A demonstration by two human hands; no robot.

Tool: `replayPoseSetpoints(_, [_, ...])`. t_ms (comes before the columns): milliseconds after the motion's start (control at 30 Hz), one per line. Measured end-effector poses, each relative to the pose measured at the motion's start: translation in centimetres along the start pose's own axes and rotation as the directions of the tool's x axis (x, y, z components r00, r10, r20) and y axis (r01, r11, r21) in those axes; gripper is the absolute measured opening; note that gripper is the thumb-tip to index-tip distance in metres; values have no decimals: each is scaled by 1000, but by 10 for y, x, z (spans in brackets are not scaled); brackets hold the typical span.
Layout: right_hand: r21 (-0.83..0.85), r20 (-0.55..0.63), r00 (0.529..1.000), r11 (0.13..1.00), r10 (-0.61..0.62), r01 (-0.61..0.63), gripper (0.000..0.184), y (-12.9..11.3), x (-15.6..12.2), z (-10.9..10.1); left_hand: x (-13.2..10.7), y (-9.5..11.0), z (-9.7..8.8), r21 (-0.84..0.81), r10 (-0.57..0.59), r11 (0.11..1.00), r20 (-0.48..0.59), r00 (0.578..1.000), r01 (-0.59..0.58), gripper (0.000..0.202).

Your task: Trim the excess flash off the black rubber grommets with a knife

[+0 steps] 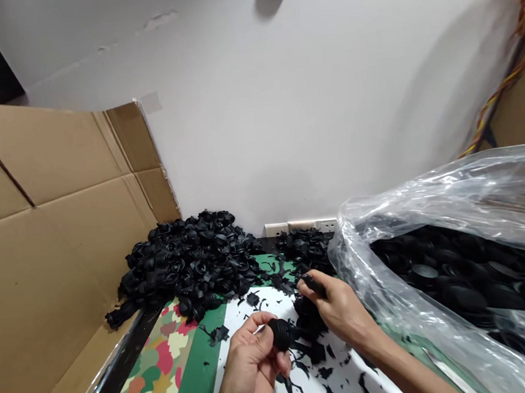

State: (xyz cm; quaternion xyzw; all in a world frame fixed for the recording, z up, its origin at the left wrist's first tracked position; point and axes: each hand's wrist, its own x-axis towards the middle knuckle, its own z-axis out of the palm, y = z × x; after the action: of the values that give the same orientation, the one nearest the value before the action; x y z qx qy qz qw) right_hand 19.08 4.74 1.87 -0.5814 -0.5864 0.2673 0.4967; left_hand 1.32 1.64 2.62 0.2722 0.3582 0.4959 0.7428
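My left hand (pixel 256 366) grips a black ribbed rubber bellows (pixel 282 334) between thumb and fingers, over the white board (pixel 273 301). Up and to its right, my right hand (pixel 338 310) is closed around a short, dark, rounded piece (pixel 315 286); whether this is a rubber part or a tool handle I cannot tell. Beneath the right hand lies a clump of black rubber scraps (pixel 311 326), partly hidden by it. Torn black bits (pixel 325 372) are scattered across the board.
A large heap of black ribbed rubber parts (pixel 198 253) lies against a cardboard sheet (pixel 67 173) on the left. On the right, a clear plastic bag (pixel 360 255) holds many round black parts (pixel 465 297). A metal blade-like tool (pixel 450 372) lies beside it. Power sockets (pixel 300 226) line the wall.
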Motion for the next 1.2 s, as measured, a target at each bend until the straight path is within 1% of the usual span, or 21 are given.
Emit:
replayPoseSetpoints(33, [19, 29, 1000, 1000, -6, 5, 17, -2, -4, 0, 1, 0, 0, -16, 5, 1000, 5, 1000, -5, 22])
replayPoseSetpoints(100, [63, 40, 999, 998, -11, 9, 19, -6, -10, -1, 1, -2, -1, -34, 17, 999, 3, 1000, -17, 21])
replayPoseSetpoints(200, [150, -11, 999, 988, -35, 36, 22, -11, -18, -4, 0, -4, 0, -45, 21, 999, -10, 1000, -22, 20])
replayPoseSetpoints(267, [219, -17, 996, 972, -88, 90, 19, -15, -25, -2, -1, -6, 2, -38, 24, 999, -24, 999, -24, 21])
replayPoseSetpoints(333, [279, 4, 990, 951, -143, 136, 15, -19, -33, 3, 0, -7, 4, -25, 25, 999, -39, 999, -26, 24])
replayPoseSetpoints(400, [304, 7, 986, 940, -166, 156, 10, -22, -40, 10, 0, -9, 6, -14, 19, 1000, -46, 999, -20, 26])
replayPoseSetpoints(467, [290, -11, 988, 945, -151, 148, 10, -22, -44, 15, 0, -10, 9, 15, 23, 1000, -38, 999, -22, 28])
replayPoseSetpoints(567, [219, -35, 986, 962, -161, 165, 15, -17, -46, 19, -2, -10, 11, 157, 101, 983, -7, 995, -98, 26])
replayPoseSetpoints(633, [133, -54, 969, 960, -239, 245, 18, -12, -45, 19, -3, -9, 12, 277, 141, 950, 22, 990, -142, 25])
replayPoseSetpoints(733, [7, -50, 928, 929, -370, 370, 21, -5, -44, 20, -1, -7, 11, 375, 136, 916, 47, 990, -144, 31])
replayPoseSetpoints(767, [-9, -33, 920, 920, -391, 391, 21, -4, -44, 20, 0, -6, 11, 379, 127, 916, 48, 991, -136, 33])
replayPoseSetpoints(833, [9, 9, 918, 918, -396, 396, 21, -4, -43, 19, 3, -4, 9, 354, 100, 929, 47, 994, -110, 36])
replayPoseSetpoints(900, [68, 36, 927, 926, -374, 371, 20, -6, -43, 19, 4, -2, 9, 313, 69, 947, 45, 997, -80, 35])
replayPoseSetpoints(967, [129, 46, 939, 934, -341, 333, 17, -10, -43, 19, 5, -1, 9, 275, 62, 959, 43, 997, -72, 34])
replayPoseSetpoints(1067, [162, 16, 953, 941, -302, 296, 15, -13, -45, 21, 3, -4, 11, 239, 87, 967, 10, 996, -87, 32])
replayPoseSetpoints(1133, [122, -25, 953, 946, -301, 302, 14, -13, -48, 25, 2, -6, 14, 249, 121, 963, -49, 991, -105, 28])
replayPoseSetpoints(1200, [67, -40, 949, 947, -313, 315, 14, -13, -49, 29, 2, -8, 17, 295, 182, 945, -120, 976, -140, 23])
